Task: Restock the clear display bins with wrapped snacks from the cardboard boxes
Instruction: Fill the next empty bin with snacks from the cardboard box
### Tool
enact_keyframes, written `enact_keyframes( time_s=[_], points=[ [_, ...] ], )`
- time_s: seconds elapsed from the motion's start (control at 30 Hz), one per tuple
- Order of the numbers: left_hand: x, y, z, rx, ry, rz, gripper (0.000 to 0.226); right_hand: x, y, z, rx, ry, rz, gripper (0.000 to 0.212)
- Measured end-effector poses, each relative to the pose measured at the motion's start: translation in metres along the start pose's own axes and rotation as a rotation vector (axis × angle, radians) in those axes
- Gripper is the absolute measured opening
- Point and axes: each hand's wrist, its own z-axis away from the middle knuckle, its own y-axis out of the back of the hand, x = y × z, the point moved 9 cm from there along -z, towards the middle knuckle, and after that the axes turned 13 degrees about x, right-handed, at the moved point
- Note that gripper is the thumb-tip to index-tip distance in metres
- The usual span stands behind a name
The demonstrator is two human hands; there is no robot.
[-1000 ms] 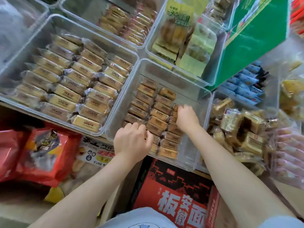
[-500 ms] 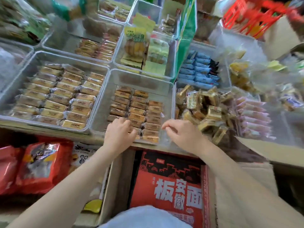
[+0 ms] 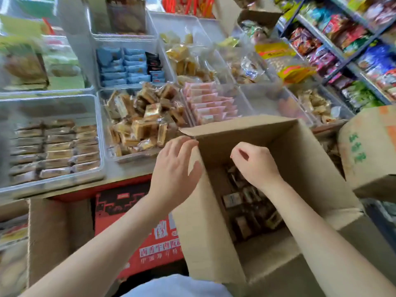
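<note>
Left hand (image 3: 174, 168) spread against cardboard box (image 3: 214, 221) near-left wall, right hand (image 3: 255, 163) loosely curled, empty, above wrapped snacks (image 3: 246, 202): risks tipping box if pushed.

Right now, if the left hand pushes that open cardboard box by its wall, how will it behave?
The open cardboard box likely slides rather than tips: it looks wide, with dark wrapped snacks only at the bottom. Its thin wall may flex under the left hand. Probably light, since it looks mostly empty.
</note>
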Motion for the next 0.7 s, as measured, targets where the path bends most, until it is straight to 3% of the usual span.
enact_keyframes(
  time_s=[0.13, 0.27, 0.53, 0.7],
  points=[
    [0.057, -0.059, -0.013, -0.140, -0.031, -0.306, 0.071, 0.101, -0.019, -0.017, -0.206, -0.115, 0.182, 0.021],
    [0.054, -0.100, -0.013, -0.215, -0.013, -0.595, 0.084, 0.174, -0.060, -0.041, -0.341, -0.126, 0.258, 0.023],
    [0.040, -0.106, -0.016, -0.228, -0.006, -0.623, 0.088, 0.257, -0.143, -0.037, -0.663, 0.005, 0.519, 0.058],
    [0.039, -0.105, -0.016, -0.219, 0.008, -0.631, 0.086, 0.280, -0.157, -0.024, -0.699, 0.083, 0.667, 0.061]
  ],
)
